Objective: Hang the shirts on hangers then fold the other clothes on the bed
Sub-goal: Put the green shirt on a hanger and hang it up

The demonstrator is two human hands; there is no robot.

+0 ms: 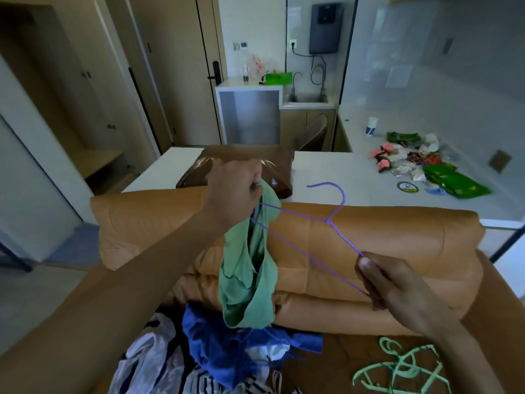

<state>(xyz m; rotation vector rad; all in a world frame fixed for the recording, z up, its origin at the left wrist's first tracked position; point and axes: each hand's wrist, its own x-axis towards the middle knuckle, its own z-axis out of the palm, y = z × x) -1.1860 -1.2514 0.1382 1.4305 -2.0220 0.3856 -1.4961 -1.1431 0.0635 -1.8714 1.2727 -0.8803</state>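
Note:
My left hand (235, 191) grips the top of a light green shirt (247, 277) together with one end of a purple wire hanger (318, 220). The shirt hangs down from that hand over the clothes pile. My right hand (397, 285) pinches the hanger's other end, lower and to the right. The hanger's hook points up and left, in front of the tan sofa back. Below lie a blue garment (227, 345) and white and striped clothes (150, 365) in a heap.
Several light green plastic hangers (403, 368) lie at the lower right. A tan leather sofa back (369, 231) stands ahead, with a brown cushion (244, 163) behind it. The white counter (335, 172) holds green packets, wrappers and a paper cup.

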